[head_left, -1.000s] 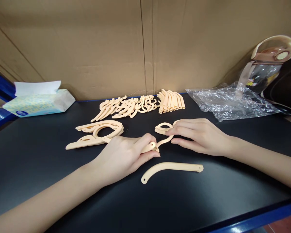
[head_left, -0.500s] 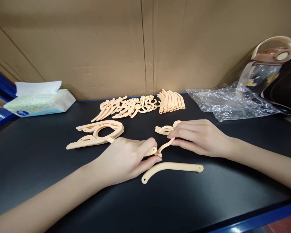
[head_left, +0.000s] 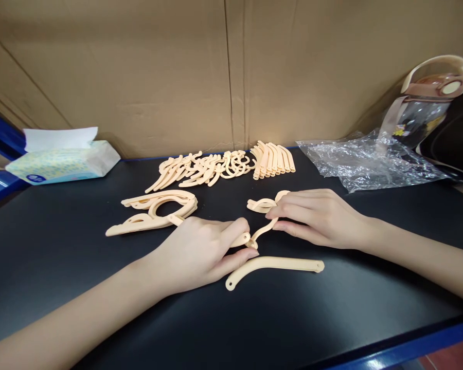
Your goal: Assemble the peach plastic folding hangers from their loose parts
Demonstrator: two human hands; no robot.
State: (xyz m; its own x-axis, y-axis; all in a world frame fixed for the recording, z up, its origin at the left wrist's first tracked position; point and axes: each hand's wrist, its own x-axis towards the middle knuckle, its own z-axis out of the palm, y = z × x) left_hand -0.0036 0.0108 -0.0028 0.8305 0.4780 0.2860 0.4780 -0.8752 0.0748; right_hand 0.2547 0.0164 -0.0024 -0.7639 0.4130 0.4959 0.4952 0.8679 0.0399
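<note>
My left hand [head_left: 206,252] is closed around a cream plastic hanger arm [head_left: 239,240], most of it hidden under the fingers. My right hand [head_left: 324,218] pinches a curved cream hanger piece [head_left: 263,231], whose lower end meets the tip of that arm. Just beyond the right fingertips lies another curved cream hanger piece [head_left: 260,206], partly covered by the hand. In front of both hands a loose bent hanger arm [head_left: 278,263] rests on the black table [head_left: 293,318]. Folded hangers [head_left: 170,210] lie stacked behind my left hand.
At the back are piles of cream hook pieces [head_left: 208,168] and a row of hanger arms [head_left: 273,160]. A tissue pack [head_left: 65,159] stands at the left. Clear plastic wrap [head_left: 370,162] and a drink bottle [head_left: 424,113] are at the right, before a cardboard wall [head_left: 158,77].
</note>
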